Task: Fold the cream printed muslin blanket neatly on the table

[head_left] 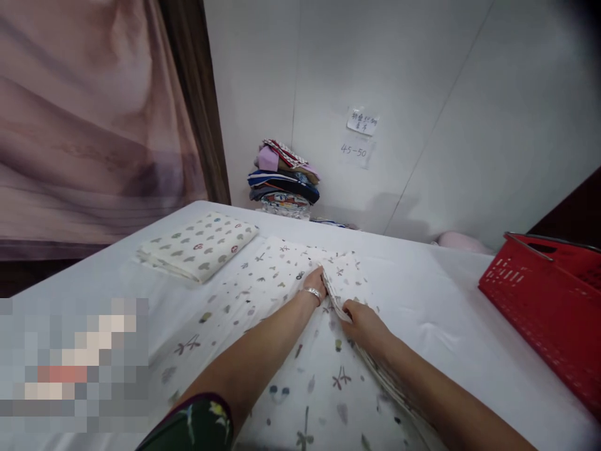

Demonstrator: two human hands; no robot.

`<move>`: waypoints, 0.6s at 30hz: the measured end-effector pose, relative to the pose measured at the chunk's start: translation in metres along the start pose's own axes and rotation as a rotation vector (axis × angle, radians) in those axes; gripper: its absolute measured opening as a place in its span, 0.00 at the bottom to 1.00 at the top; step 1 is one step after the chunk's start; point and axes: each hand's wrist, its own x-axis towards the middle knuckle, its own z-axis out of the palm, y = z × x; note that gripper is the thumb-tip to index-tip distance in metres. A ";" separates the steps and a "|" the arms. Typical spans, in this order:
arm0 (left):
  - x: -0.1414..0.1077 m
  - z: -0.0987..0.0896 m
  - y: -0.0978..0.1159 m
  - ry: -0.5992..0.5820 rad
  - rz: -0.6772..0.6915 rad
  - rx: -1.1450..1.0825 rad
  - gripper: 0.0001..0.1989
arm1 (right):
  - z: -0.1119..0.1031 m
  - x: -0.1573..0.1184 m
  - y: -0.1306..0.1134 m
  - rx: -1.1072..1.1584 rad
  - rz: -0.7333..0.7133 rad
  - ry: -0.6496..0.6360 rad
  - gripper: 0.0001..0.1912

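Head view, right hand [369,322] with fingers pinching patterned cloth [319,376], left hand [313,282] at its fold (fingers hidden, grip unclear), red basket [530,294] at right edge of surface [432,282]

At the right there is a red plastic basket [535,307] with small holes. Near the pale grey wall [422,75] rises a pile of folded multicoloured fabrics [284,181]. Two handwritten paper notes [362,121] are on this wall. A pinkish draped curtain [94,125] hangs at left.

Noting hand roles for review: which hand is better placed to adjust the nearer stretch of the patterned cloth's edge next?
Likely the right hand: it grips the patterned cloth closer to the body, while the left hand is farther out.
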 end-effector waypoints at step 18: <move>0.016 -0.028 -0.024 -0.221 0.322 0.016 0.13 | -0.020 0.141 0.014 0.418 0.001 0.007 0.17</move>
